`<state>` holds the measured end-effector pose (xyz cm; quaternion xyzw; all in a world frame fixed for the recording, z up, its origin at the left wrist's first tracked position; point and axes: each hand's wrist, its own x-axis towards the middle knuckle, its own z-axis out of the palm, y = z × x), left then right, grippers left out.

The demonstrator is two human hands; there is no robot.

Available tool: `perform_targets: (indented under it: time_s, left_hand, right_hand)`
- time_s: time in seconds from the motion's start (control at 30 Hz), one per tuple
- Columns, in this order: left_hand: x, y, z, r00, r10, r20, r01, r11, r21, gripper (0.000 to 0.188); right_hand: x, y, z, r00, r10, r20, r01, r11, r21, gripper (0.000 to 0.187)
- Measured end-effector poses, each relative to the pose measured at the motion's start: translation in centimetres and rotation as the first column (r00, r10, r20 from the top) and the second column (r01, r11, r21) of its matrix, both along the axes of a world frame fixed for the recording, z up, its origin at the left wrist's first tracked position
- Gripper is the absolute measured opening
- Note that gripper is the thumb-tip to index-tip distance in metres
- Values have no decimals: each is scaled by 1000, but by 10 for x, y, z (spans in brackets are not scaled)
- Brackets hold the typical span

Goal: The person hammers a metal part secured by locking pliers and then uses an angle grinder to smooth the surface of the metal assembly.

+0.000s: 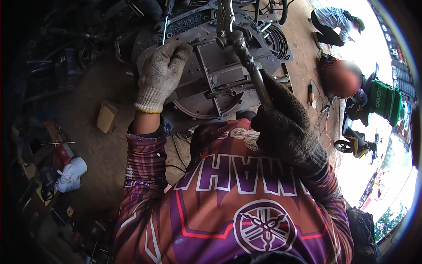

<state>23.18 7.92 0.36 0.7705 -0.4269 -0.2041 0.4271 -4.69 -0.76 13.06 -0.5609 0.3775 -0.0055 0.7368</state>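
Note:
My right hand (288, 125), in a dark, dirty knitted glove, is wrapped round the handle of a hammer (252, 68). The hammer's head lies over a grey metal workpiece of plates and welded bars (206, 72). My left hand (163, 72), in a paler knitted glove with a yellow cuff edge, is closed at the workpiece's left side. From its fingertips a thin metal rod (204, 42) runs toward the hammer head; the glove hides its near end. Silvery locking pliers (225, 17) stand just beyond the hammer head.
An open-end wrench (187, 16) lies at the far side, beside a coil of dark wire (278, 42). An angle grinder (311, 94) with an orange cord is on the floor at right. One person (332, 26) bends far right; another's red headgear (343, 78) is nearer. A cardboard box (106, 116) sits left.

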Motion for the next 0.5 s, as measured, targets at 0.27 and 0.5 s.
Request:
perform_targets:
  time_s: [0.27, 0.5]
  left_hand:
    - [2, 4, -2, 998, 12, -69, -11, 1000, 24, 29]
    - [-20, 4, 22, 775, 198, 601, -70, 971, -230, 31]
  right_hand:
    - [-3, -12, 20, 994, -112, 15, 108, 984, 142, 63]
    - [-21, -38, 49, 942, -335, -5, 329, 928, -175, 62]
